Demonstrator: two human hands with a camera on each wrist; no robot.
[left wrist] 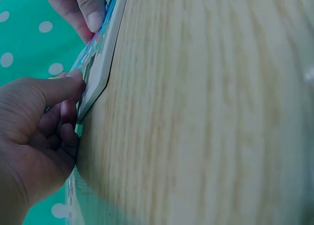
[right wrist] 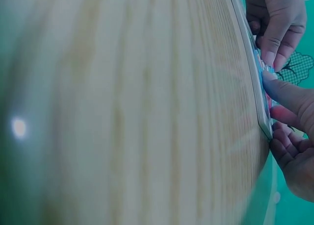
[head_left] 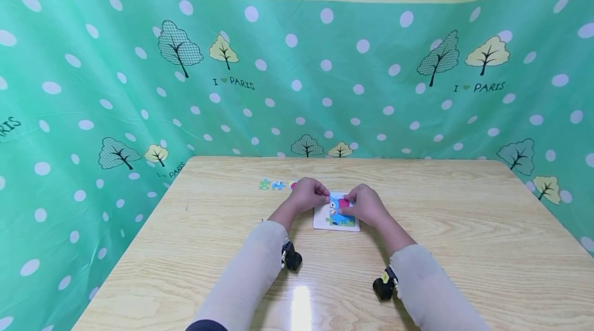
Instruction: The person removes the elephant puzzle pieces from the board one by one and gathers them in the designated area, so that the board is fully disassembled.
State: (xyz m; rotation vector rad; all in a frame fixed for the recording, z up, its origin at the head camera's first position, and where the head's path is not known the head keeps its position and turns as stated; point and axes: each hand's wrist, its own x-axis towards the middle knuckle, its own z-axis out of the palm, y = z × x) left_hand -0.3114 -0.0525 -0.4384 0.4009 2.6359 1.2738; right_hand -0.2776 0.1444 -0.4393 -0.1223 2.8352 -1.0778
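Note:
A white-framed jigsaw board (head_left: 320, 221) lies on the table, with joined pieces (head_left: 342, 220) showing a blue, red and green cartoon picture on its right part. At the board's upper left, my left hand (head_left: 307, 195) pinches a small puzzle piece between thumb and forefinger, its other fingers curled below. My right hand (head_left: 368, 205) comes from the right, its thumb and forefinger on either side of a red and blue piece (head_left: 343, 204) within the picture. The left wrist view shows the left thumb (left wrist: 61, 87) at the board's edge; fingers hide much of both pieces.
Behind the board, to the left, a row of loose puzzle pieces (head_left: 278, 185) lies on the wooden table (head_left: 223, 217), partly covered by the left hand. A green dotted curtain (head_left: 297, 83) hangs behind the table. Small black cameras (head_left: 292, 259) hang at both wrists.

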